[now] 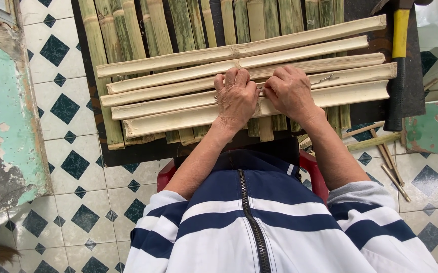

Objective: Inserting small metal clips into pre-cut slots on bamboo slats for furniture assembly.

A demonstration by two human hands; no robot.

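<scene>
Tiled floor below, dark bench [128,151] carrying crossed bamboo slats [178,103], left hand [236,98] and right hand [290,91] curled, seemingly pinching thin wire [325,79] to bind them.

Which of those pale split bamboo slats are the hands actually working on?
Both hands, left hand and right hand, press on the fourth pale slat from the top; the others lie untouched.

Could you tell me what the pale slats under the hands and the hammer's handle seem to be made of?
Pale slats: split bamboo, it seems, matte and unfinished, with node ridges and hollow inner faces. Hammer handle: yellow, smooth, probably painted wood or plastic; its lower grip looks like black rubber.
</scene>
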